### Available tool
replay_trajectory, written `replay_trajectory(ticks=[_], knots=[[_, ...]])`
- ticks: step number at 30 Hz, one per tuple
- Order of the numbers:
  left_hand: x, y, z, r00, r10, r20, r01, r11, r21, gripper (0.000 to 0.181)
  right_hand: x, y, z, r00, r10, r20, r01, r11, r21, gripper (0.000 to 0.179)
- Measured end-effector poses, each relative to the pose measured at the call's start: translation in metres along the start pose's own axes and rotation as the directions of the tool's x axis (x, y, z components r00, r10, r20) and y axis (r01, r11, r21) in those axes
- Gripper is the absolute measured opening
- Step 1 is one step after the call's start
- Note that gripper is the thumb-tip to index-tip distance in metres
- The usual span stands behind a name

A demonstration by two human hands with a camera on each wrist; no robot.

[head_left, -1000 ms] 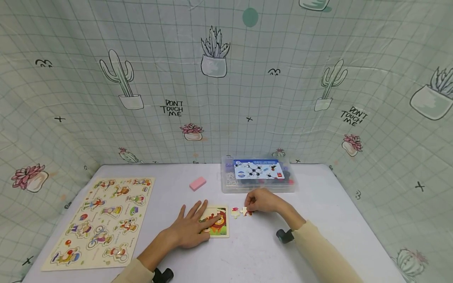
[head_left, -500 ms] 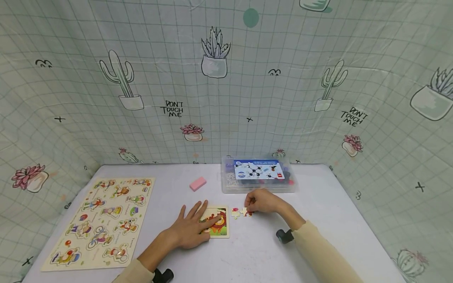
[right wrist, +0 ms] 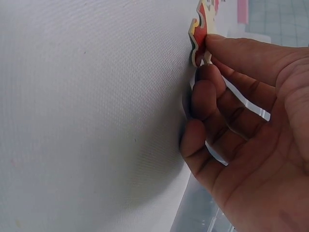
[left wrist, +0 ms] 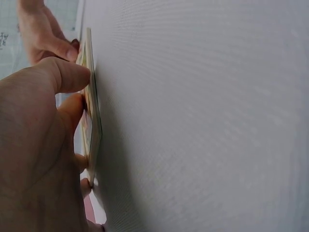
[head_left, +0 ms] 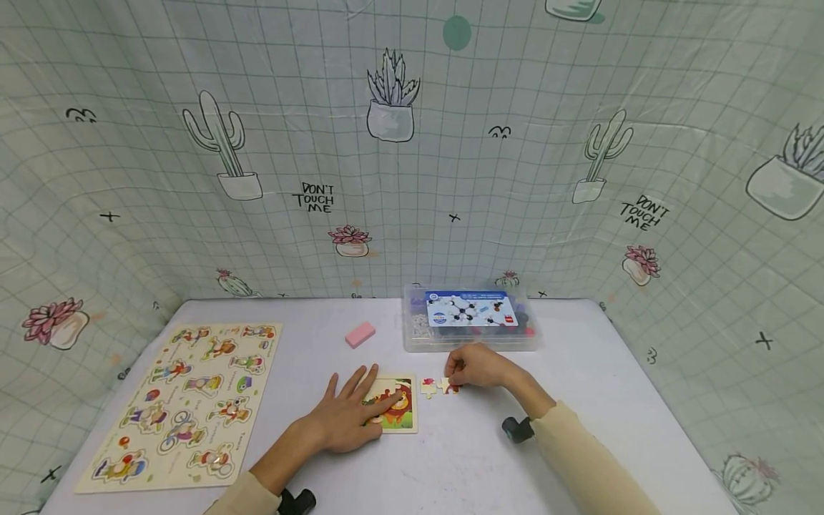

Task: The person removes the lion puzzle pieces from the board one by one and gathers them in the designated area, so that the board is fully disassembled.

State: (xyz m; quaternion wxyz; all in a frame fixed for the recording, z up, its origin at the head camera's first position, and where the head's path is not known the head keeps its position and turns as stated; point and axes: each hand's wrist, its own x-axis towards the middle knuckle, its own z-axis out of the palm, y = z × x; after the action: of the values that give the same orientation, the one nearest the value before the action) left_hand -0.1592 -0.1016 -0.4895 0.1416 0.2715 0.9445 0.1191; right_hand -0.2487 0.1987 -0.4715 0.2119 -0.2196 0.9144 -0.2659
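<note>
My left hand [head_left: 347, 420] lies with spread, fairly straight fingers across a small square jigsaw puzzle [head_left: 405, 422] with a lion picture, covering its left part. In the left wrist view the thumb rests along the puzzle's edge. To the right of it, my right hand [head_left: 478, 365] pinches a red and cream jigsaw piece [right wrist: 199, 36] between thumb and forefinger, low at the table top. Its other fingers are curled beside the piece. A second jigsaw piece [head_left: 428, 387], cream with a pink-red mark, lies between the puzzle and the held piece, close against the latter.
A clear plastic box [head_left: 415, 342] with a molecule-picture label stands behind the right hand. A pink block [head_left: 360, 334] lies behind the puzzle. At the left is a large wooden board [head_left: 193, 422] with several picture pieces. A patterned cloth [head_left: 412, 214] hangs around the white table [head_left: 463, 465].
</note>
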Motion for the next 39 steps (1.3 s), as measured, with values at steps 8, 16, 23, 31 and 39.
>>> replay_trajectory(ticks=[8,16,23,31,39], knots=[[-0.0008,0.0012,-0.0007,1.0,-0.002,0.005,0.002,1.0,-0.015,0.058,-0.0004,0.0012,0.0005,1.0,-0.011,-0.008,0.011,1.0,-0.006,0.008],[-0.0031,0.0036,-0.0034,1.0,0.004,0.016,-0.004,1.0,-0.029,0.056,0.0001,0.0012,0.0005,1.0,-0.017,-0.009,0.017,1.0,-0.007,0.008],[-0.0029,0.0041,-0.0048,1.0,-0.006,0.019,0.006,0.999,-0.031,0.053,0.0003,0.0006,0.0001,1.0,-0.011,-0.006,0.011,1.0,-0.005,0.008],[-0.002,0.0045,-0.0055,1.0,0.008,0.014,-0.007,0.999,-0.033,0.053,-0.0009,0.0002,0.0011,1.0,-0.005,-0.008,0.005,1.0,0.0,0.009],[-0.0031,0.0042,-0.004,1.0,0.004,0.006,-0.004,1.0,-0.023,0.052,-0.001,-0.0012,0.0014,1.0,0.002,-0.003,-0.002,1.0,0.009,0.008]])
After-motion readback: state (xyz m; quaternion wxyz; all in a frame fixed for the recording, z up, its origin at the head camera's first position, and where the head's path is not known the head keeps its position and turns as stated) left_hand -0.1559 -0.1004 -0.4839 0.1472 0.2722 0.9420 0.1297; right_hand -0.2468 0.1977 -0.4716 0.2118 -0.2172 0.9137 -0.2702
